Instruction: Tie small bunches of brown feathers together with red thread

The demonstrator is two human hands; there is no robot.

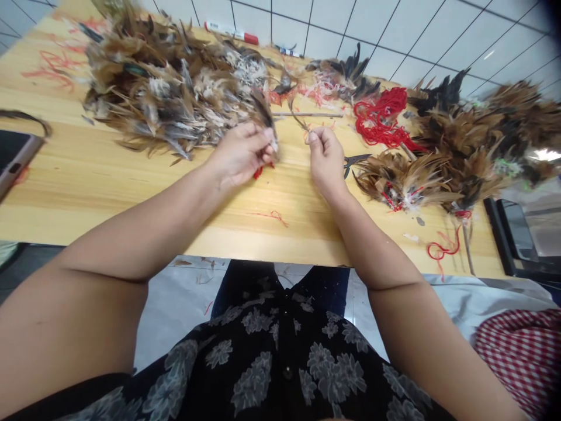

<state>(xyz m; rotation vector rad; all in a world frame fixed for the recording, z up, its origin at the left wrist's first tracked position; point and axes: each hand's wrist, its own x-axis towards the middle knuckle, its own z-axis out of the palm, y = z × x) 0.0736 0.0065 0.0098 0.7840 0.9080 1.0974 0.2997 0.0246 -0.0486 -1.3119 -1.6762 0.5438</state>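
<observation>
My left hand (243, 152) is closed, its fingertips pinching the pale base of a dark feather (263, 110) that points up and away. A bit of red yarn (258, 172) shows just below those fingers. To its right, my right hand (328, 156) is closed around the lower end of a thin brown feather (297, 116). The hands are apart. Scissors (357, 161) lie beside my right hand, their handles partly hidden by it. A thin stick (307, 114) lies crosswise behind both hands.
A large heap of brown feathers (153, 88) lies left. Red yarn (383, 117) and tied feather bundles (407, 181) lie right. A red-and-white marker (232, 32) lies near the tiled wall (342, 23). Phones rest at the left (17, 158) and right (517, 228); orange thread (274, 216) lies in front.
</observation>
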